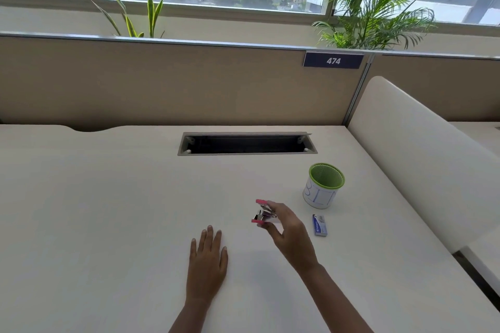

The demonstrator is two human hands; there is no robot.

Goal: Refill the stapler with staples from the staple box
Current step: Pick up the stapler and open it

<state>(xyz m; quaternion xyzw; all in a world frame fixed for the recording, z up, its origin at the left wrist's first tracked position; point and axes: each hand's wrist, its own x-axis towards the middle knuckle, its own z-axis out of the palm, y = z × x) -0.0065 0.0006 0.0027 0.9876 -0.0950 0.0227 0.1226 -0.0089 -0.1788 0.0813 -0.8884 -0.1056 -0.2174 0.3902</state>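
Your right hand [284,227] is clamped on the stapler [263,212], fingertips on the pink top arm and thumb under the pink base. It's lifted off the worktop [108,211], and the pink arms look spread with the metal magazine showing between them. Whether any staples sit inside is too small to tell.

Your left hand [207,259] lies flat on the worktop at about 7 o'clock of the stapler, fingers apart, holding nothing, clear of everything.

The staple box [320,225] lies flat on the worktop at about 4 o'clock of the stapler, just beyond your right hand, not touching it. It's blue and white and looks closed, though I can't be sure.

A green mesh pen cup [324,185] with a white paper wrap stands upright at 2 o'clock of the stapler, near the box but apart from it. The cable slot [246,143] is well apart at 12 o'clock. Beyond it stands the partition with its 474 tag [333,61].

Step in hand, by my read: opening the stapler, nothing loaded yet. Next move calls for your free left hand on the staple box; slide it open and pull a strip. Keep the stapler's magazine facing up and held open so the strip drops in legs down.
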